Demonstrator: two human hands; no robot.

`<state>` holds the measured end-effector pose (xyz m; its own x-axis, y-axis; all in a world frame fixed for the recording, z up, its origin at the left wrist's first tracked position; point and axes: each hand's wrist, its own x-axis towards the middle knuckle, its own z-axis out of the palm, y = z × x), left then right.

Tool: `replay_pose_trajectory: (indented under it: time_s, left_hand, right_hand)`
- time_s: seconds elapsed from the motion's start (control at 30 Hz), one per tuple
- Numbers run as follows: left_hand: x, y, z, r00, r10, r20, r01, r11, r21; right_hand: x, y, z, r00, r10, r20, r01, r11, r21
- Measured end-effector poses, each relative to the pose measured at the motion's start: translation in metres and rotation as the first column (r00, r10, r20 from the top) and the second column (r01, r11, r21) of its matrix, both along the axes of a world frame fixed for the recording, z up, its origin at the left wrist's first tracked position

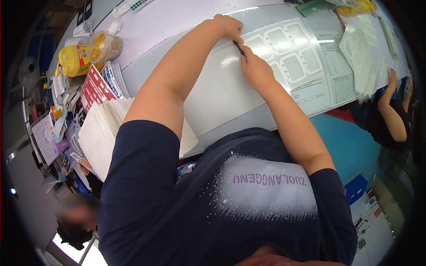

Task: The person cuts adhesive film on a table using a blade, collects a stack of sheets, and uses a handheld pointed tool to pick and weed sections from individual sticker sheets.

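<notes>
My right hand [256, 71] is closed around a slim black tool [239, 48], which sits between my two hands above the pale, glossy sheet [217, 86] spread in front of me on the tabletop [162, 29]. The fingers of my left hand [228, 27] are curled in by the tool's far end; I cannot tell whether they grip anything. Just beside my right hand lies a clear sheet with white-outlined panels [286, 53], with printed papers [339, 64] next to it. Farther right, another person's hand [392, 79] is near some white patterned sheets [358, 62]. On my left, a stack of white sheets [100, 137] is close by my upper arm, and beyond it are a red-and-white card [95, 88], a yellow container [73, 61] and a clear jar [106, 46] with yellow contents.
</notes>
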<state>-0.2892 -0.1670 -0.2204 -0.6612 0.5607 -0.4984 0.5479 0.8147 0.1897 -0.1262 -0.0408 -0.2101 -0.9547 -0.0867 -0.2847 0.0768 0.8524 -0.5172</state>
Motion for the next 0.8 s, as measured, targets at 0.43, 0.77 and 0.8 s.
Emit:
replay_pose_trajectory:
  time_s: [0.43,0.77,0.8]
  left_hand:
    - [0.005,-0.002,-0.003,0.999,0.003,-0.041,-0.002,1.000,0.031]
    - [0.009,-0.003,-0.006,0.995,-0.010,-0.100,0.017,0.998,0.063]
    - [0.009,-0.003,-0.005,0.995,-0.011,-0.101,0.017,0.998,0.062]
  right_hand:
    - [0.010,0.002,0.004,0.999,-0.015,0.040,0.016,0.999,-0.028]
    - [0.077,0.039,0.011,0.998,-0.053,0.017,0.054,0.995,-0.080]
    - [0.087,0.044,0.013,0.998,-0.060,0.027,0.062,0.995,-0.083]
